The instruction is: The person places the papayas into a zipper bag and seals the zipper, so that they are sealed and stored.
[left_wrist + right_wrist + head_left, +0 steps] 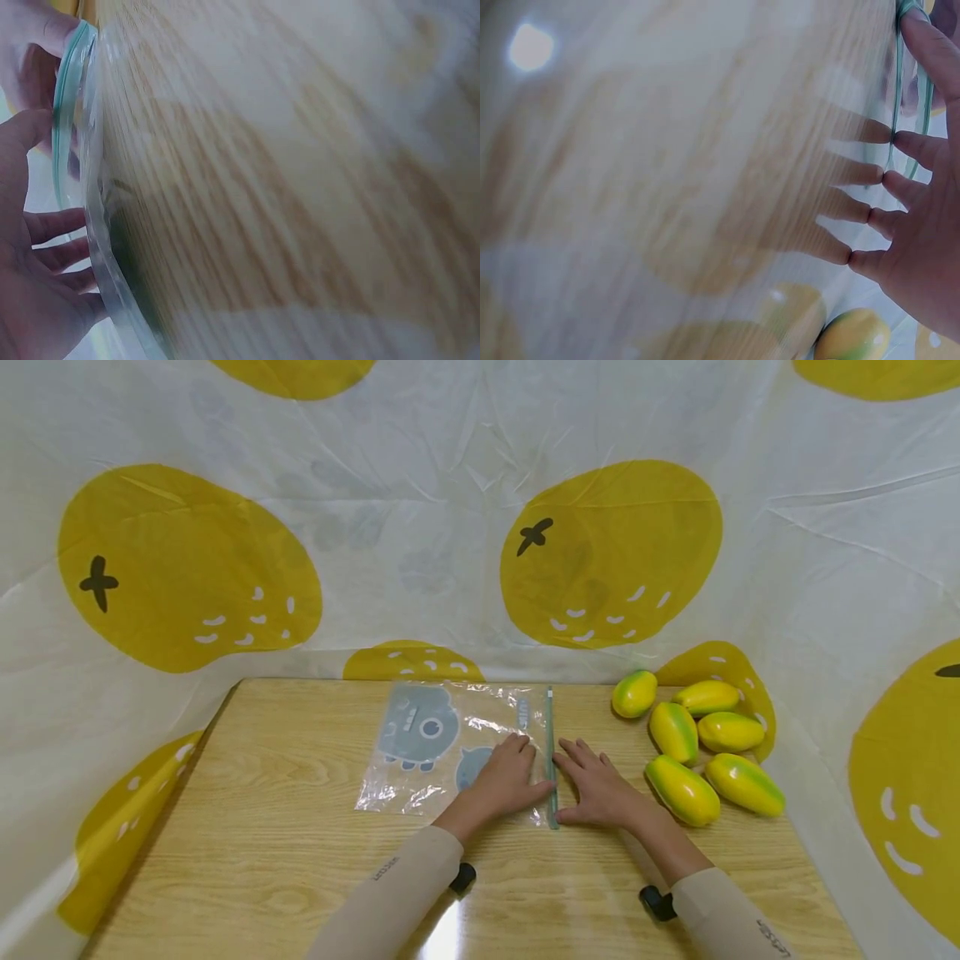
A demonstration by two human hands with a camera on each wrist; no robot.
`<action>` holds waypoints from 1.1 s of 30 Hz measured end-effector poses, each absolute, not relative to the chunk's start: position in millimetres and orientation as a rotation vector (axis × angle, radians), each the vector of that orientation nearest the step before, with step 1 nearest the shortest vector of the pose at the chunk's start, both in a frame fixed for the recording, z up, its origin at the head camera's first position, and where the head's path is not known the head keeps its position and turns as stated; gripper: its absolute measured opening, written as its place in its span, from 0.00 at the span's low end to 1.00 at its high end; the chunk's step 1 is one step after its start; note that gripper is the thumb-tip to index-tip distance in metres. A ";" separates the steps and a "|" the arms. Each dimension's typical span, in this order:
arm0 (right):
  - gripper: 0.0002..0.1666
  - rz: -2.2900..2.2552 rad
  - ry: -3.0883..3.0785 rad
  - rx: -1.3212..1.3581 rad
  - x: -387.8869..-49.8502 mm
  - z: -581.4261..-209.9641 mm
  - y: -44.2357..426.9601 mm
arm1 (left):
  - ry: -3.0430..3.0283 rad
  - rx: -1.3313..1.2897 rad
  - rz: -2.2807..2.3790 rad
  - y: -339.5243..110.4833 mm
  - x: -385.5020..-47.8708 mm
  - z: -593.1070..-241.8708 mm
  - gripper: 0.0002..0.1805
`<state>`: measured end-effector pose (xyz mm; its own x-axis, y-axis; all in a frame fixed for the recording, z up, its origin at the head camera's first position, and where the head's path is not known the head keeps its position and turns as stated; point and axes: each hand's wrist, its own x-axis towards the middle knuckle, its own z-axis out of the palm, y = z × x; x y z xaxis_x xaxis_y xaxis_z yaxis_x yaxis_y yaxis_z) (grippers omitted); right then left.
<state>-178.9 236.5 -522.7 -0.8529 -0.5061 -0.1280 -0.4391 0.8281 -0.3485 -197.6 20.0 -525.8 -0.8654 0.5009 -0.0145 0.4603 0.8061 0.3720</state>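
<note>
A clear zip bag (491, 693) printed with blue-grey cartoon figures lies flat on the table, its green zip strip (551, 718) at the right edge. My left hand (504, 778) rests on the bag beside that strip, thumb against it. Just right of the strip, my right hand (600, 789) touches the tabletop with fingers spread. In the left wrist view the strip (66, 97) rises slightly off the wood, between the left hand (34, 255) and the other hand. The right wrist view has the right hand (922, 217) with fingertips on the table and thumb at the strip (898, 75).
Several yellow-green fruits (673, 733), papaya- or mango-like, lie at the right of the wooden table (262, 827). A white cloth (420, 552) with printed yellow fruit hangs behind and at both sides. Black straps (657, 903) sit at the wrists.
</note>
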 end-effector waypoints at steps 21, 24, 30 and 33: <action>0.66 -0.458 2.810 -0.704 -179.8 -518.2 234.9 | 2.978 0.663 0.447 33.6 -196.8 -525.8 0.45; 0.66 -0.469 2.804 -0.694 -179.6 -518.3 235.7 | 2.978 0.665 0.398 35.5 -198.2 -527.1 0.43; 0.67 -0.464 2.793 -0.678 -180.3 -520.1 236.1 | 2.997 0.645 0.334 38.4 -199.8 -531.1 0.41; 0.68 -0.451 2.793 -0.686 -181.3 -520.7 235.8 | 3.019 0.629 0.308 39.6 -199.9 -532.2 0.40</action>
<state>-181.3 235.8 -520.7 -0.8640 -0.4816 -0.1467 -0.4109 0.8430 -0.3472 -199.9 39.6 -532.2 -0.9168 0.3993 -0.0005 0.3909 0.8979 0.2022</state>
